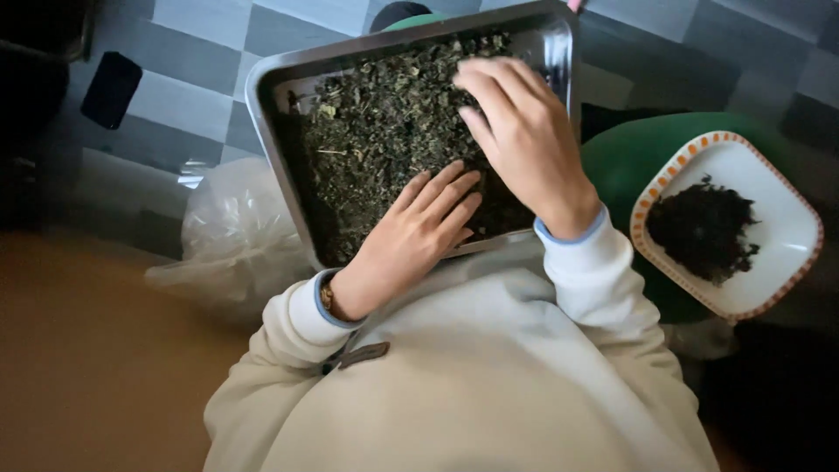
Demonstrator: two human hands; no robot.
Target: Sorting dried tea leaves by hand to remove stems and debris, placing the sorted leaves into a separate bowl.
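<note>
The right hand lies curled over the dried leaves, fingers bent together and tips pressed down into the heap near the far right corner of the metal tray. Whether those fingertips pinch a piece or merely rake cannot be told, since the back of the hand covers them. The left hand rests flat on the leaves at the near edge of the tray, fingers straight, close together and holding nothing.

The dried leaves fill most of the tray, dark green and crumbled, with a few pale stems among them; the tray itself sits on the person's lap, tilted a little toward the body.

To sort such a heap well, it seems best to keep the flat hand steady as a brace, spread the leaves thin with the curled one, and lift out odd bits with light fingertip pinches, so that nothing spills over the low rim.

Right of the tray, well apart from it, a white square dish with an orange dotted rim holds a smaller, darker pile, and stands on something green. Left of the tray lies a crumpled clear plastic bag.

The near edge of the tray is hidden by the wrists and pale sleeves. The left side of the view is blurred and dim; a dark flat object on the tiled floor beyond the tray is possibly a phone.
</note>
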